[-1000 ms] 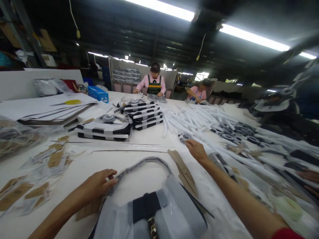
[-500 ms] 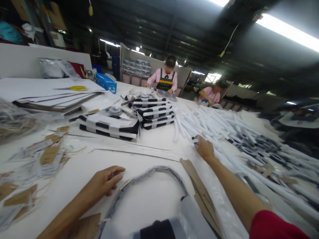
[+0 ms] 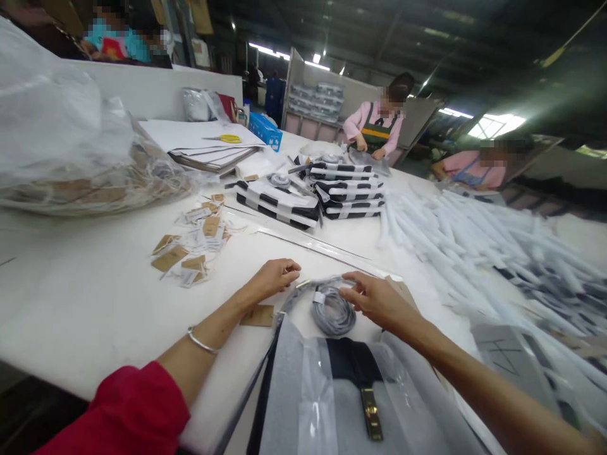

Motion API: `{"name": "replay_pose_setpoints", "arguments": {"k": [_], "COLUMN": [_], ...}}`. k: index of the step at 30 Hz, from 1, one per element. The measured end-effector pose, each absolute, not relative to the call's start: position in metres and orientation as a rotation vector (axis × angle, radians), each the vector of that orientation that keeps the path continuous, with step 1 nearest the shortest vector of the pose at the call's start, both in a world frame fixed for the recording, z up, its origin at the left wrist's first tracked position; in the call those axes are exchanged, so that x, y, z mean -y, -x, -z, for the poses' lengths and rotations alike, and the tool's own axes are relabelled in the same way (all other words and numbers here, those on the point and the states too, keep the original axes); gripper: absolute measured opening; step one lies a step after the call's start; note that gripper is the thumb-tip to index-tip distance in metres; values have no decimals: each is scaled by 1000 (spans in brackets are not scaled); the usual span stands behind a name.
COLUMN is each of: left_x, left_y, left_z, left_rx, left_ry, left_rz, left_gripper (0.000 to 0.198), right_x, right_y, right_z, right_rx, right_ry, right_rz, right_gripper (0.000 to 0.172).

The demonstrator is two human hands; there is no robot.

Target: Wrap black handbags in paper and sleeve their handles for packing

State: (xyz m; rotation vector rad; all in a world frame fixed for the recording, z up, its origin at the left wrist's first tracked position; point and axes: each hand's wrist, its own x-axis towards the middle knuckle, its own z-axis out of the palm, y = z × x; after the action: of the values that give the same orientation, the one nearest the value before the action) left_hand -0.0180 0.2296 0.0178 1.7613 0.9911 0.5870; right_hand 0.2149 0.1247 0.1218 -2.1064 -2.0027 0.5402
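Note:
A coiled grey strap (image 3: 333, 311) with a white band round it lies on the white table, inside the curved handle (image 3: 294, 296) of a grey bag (image 3: 308, 392). The bag has a black flap and a gold clasp (image 3: 371, 414). My right hand (image 3: 372, 297) is beside the coil, fingers apart and holding nothing. My left hand (image 3: 277, 276) hovers left of the handle's top, its fingers loosely curled and apart, with nothing in them. Just below it is a brown tag (image 3: 257, 315).
Paper tags (image 3: 190, 246) lie left, beside a large plastic bag (image 3: 61, 133). Black-and-white bundles (image 3: 348, 189), yellow scissors (image 3: 229, 138) and a blue box (image 3: 265, 131) are farther back. White tubes (image 3: 455, 240) cover the right. Two people work across the table.
My right hand has come back from the far right to the bag handle, and the coiled strap now lies within the handle. The view has turned rightward objects outward, showing more of the left side.

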Motion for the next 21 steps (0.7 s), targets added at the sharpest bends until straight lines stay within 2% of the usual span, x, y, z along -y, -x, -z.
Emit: {"name": "replay_pose_setpoints", "arguments": {"k": [4, 9, 13, 18, 21], "left_x": [-228, -223, -220, -220, -218], "left_y": [16, 9, 7, 8, 8], "left_z": [-19, -21, -21, -24, -28], "left_rx": [-966, -903, -862, -866, -853], "left_ry": [-1865, -1974, -2029, -2052, -2100], "left_rz": [-638, -644, -619, -598, -578], "left_gripper": [34, 28, 27, 25, 27], "right_x": [-128, -131, -141, -143, -140], "right_y": [-217, -207, -186, -192, -205], "right_z": [-122, -110, -85, -65, -61], "right_rx": [2214, 2546, 2623, 2591, 2406], "right_ry": [1854, 1469, 1528, 1707, 1857], "right_rz": [-370, -391, -366, -277, -251], "right_gripper": [26, 35, 39, 21, 27]}}
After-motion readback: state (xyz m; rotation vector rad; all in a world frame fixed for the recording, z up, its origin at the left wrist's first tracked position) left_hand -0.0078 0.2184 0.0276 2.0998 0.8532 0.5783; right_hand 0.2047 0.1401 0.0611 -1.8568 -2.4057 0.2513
